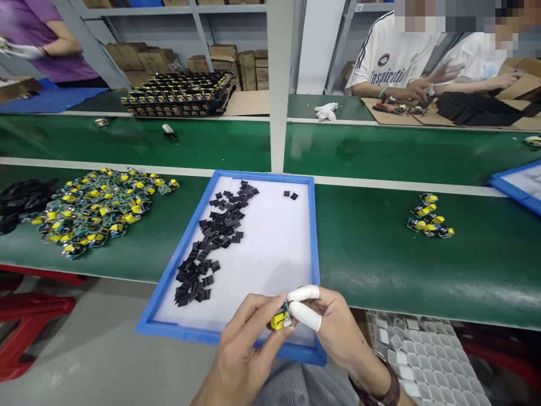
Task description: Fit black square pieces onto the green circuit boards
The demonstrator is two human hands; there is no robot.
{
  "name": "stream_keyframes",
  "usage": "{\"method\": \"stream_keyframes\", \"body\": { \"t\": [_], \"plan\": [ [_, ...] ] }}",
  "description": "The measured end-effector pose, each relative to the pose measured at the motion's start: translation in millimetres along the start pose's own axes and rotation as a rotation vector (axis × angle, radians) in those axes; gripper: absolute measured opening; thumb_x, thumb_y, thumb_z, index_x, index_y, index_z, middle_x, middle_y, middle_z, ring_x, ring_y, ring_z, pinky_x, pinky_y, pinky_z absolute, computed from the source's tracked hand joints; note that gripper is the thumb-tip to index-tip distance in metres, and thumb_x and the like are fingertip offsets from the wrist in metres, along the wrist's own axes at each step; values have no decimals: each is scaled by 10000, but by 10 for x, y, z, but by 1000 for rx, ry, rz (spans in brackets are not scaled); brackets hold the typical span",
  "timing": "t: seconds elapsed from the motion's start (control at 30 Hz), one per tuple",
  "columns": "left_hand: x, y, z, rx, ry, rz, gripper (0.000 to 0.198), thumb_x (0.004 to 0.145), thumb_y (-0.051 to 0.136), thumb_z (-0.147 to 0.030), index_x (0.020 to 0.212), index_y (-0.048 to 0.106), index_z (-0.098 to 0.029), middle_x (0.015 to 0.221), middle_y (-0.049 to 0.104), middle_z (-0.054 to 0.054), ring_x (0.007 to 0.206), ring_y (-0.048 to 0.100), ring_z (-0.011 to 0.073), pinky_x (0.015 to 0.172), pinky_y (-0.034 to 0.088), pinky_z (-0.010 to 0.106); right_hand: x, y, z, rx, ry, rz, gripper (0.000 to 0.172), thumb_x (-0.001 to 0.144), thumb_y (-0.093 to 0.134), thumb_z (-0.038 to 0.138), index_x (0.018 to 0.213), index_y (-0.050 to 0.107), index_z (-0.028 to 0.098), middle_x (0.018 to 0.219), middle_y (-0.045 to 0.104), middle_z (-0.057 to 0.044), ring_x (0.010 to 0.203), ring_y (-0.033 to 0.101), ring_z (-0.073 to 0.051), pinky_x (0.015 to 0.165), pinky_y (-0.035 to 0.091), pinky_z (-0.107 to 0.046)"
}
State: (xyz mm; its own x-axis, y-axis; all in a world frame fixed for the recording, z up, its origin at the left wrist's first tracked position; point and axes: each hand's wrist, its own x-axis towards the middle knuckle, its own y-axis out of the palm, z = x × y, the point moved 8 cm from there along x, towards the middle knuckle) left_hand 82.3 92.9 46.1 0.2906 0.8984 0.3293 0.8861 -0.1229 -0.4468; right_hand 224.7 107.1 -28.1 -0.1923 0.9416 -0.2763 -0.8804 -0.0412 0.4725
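My left hand (pixel 249 338) is closed on a small circuit board (pixel 279 319) with a yellow component, holding it over the near edge of the blue-rimmed tray (pixel 316 242). White finger cots cover the thumb and a fingertip of my right hand (pixel 333 321). Those two covered tips pinch at the board's right side; any small part between them is hidden. Many black clip-like pieces (pixel 220 225) lie scattered along the tray's left side. Two more black pieces (pixel 290 194) lie apart at its far right.
A large heap of circuit boards (pixel 101 203) sits left of the tray, beside black material (pixel 21 197). Several boards (pixel 429 217) lie on the right. Beyond runs a green conveyor belt (pixel 211 141) with scattered parts. Clear plastic pieces (pixel 431 355) fill a box below right. Co-workers sit opposite.
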Motion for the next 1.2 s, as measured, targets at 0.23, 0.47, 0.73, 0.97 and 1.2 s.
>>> {"method": "stream_keyframes", "body": {
  "t": [0.23, 0.47, 0.73, 0.97, 1.2],
  "plan": [
    [-27, 20, -91, 17, 65, 1, 566, 864, 694, 11, 1353, 619, -264, 1146, 695, 89, 1000, 700, 213, 842, 626, 341, -71, 14, -33, 98, 17, 25, 146, 795, 878, 308, 857, 791, 209, 740, 716, 2, 596, 623, -100, 588, 549, -200],
    [-80, 29, -40, 3, 21, 53, 554, 901, 638, 15, 1377, 602, -267, 1200, 687, 99, 1078, 688, 219, 910, 619, 352, -118, -29, -87, 56, -77, -75, 131, 809, 861, 286, 862, 769, 208, 755, 700, 0, 552, 613, -108, 567, 565, -244],
    [-80, -44, 31, -160, -5, -35, 527, 881, 663, 10, 1326, 655, -273, 1128, 716, 81, 995, 720, 203, 849, 631, 327, -201, 45, 93, -127, -197, -136, 137, 778, 875, 261, 869, 779, 224, 830, 736, -22, 578, 668, -143, 590, 617, -271],
    [-75, 20, 289, -554, -300, 12, 394, 856, 756, -102, 1204, 753, -287, 1103, 729, 93, 884, 743, 206, 693, 646, 299, -223, 174, 213, -151, -180, 106, 288, 895, 769, 201, 1161, 786, 310, 952, 737, -17, 776, 734, -153, 742, 636, -269],
    [-109, 14, 332, -651, -348, -20, 423, 795, 809, -76, 1142, 787, -316, 1059, 754, 76, 915, 737, 199, 717, 635, 273, -336, 199, 368, -292, -322, 52, 150, 901, 745, 154, 998, 801, 254, 937, 767, -55, 816, 741, -190, 742, 623, -297]
  ]
}}
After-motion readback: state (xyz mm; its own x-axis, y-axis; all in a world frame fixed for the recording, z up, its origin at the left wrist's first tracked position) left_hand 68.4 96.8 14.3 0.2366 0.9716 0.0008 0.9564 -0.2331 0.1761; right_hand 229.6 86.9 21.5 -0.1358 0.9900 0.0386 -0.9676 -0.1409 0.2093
